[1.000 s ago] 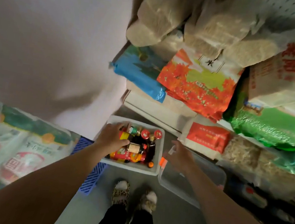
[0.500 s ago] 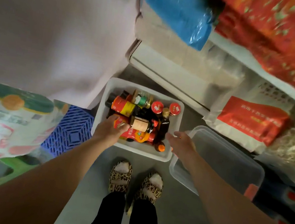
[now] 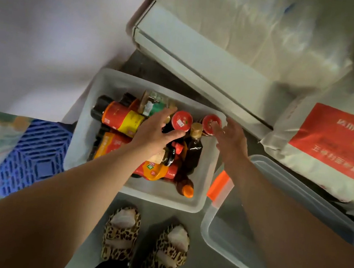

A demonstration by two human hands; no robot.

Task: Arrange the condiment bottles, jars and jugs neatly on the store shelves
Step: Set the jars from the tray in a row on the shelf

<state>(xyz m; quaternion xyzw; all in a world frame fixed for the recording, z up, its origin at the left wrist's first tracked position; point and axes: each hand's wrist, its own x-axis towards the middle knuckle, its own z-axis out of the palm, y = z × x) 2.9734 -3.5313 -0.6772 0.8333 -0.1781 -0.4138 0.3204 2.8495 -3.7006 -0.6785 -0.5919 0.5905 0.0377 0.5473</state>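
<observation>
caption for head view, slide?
Both hands reach, open, into a floor bin of condiment bottles.

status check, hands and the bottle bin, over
Left hand open, reaching over the red-lidded jar. Right hand open, holding nothing. Bottles piled in the white bin, none lifted. Nothing blocking.

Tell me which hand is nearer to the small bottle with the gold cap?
Left. The left hand reaches over the bottles just left of the gold-capped bottle, thumb almost touching it. The right hand hovers open farther off, on its right.
</observation>
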